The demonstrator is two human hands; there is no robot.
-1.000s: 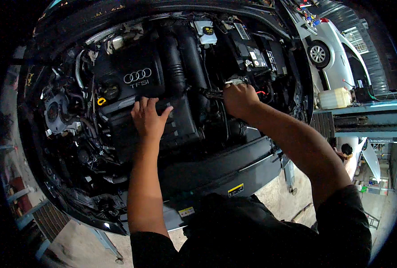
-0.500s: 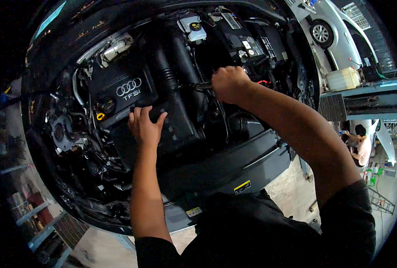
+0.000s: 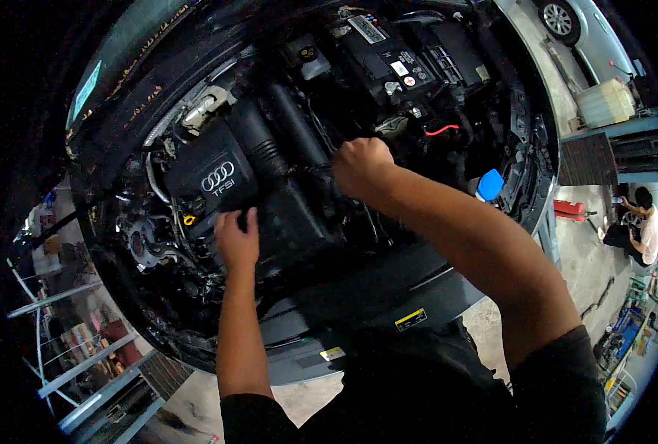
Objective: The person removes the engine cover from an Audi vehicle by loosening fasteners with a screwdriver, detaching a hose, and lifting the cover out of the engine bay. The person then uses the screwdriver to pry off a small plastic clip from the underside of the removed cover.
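Note:
My left hand rests at the front edge of the black plastic engine cover, beside a black box-shaped housing. Its thumb and fingers are apart, with a dark gap between them. My right hand is closed in a fist over the engine bay, right of a thick black pipe. Whatever the fist grips is hidden beneath it; thin dark cables hang just below. A ribbed black air hose runs beside the engine cover. A yellow dipstick ring shows left of my left hand.
Beyond my right hand sit the battery and a fluid reservoir. A red wire and a blue cap are at right. The front bumper lies close to me. A person crouches at far right.
My view has shifted, bringing the blue cap into sight. The left hand's spread fingers have drawn closer together near the engine cover's front. My right fist stays closed, slightly lower in view.

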